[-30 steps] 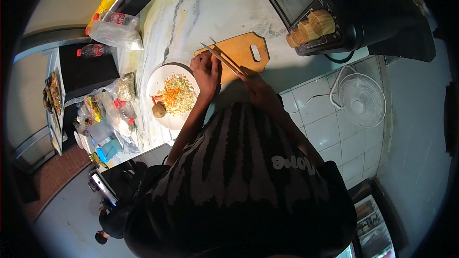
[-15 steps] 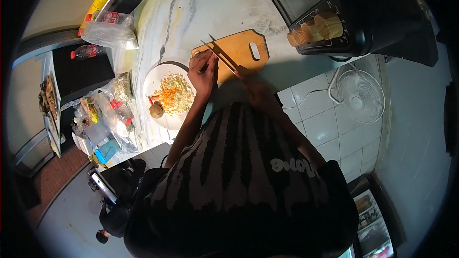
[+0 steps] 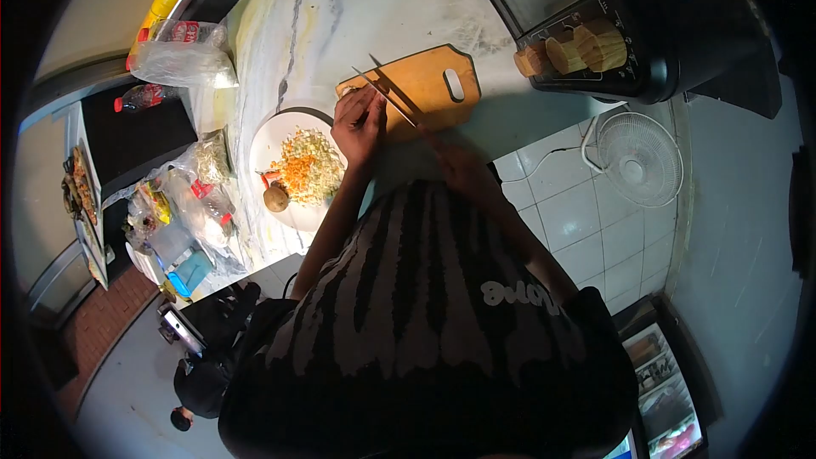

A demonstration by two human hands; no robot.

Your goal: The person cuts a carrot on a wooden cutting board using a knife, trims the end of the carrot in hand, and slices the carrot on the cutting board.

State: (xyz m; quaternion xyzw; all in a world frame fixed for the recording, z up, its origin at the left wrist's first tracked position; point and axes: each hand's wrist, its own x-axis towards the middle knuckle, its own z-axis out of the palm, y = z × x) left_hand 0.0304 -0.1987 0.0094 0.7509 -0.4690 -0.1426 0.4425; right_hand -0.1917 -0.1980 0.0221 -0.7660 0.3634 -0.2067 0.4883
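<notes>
A knife (image 3: 384,96) slants over the left end of a wooden cutting board (image 3: 422,76) on the marbled counter (image 3: 399,8). The right hand (image 3: 456,161), in shadow, has its fingers closed around the knife's handle. The left hand (image 3: 359,125) lies at the board's end beside the blade, fingers bent and drawn together; whether they grip anything, I cannot tell. Just left, a white plate (image 3: 266,138) bears chopped orange and pale pieces (image 3: 311,166) and a round brown vegetable (image 3: 274,198). Pale lettering (image 3: 517,292) on the wearer's dark shirt (image 3: 408,323) is too distorted to read surely. A red-capped bottle (image 3: 143,98) at far left wears a red label, its writing too small to read; likewise the white markings on the black appliance (image 3: 663,68) at right.
</notes>
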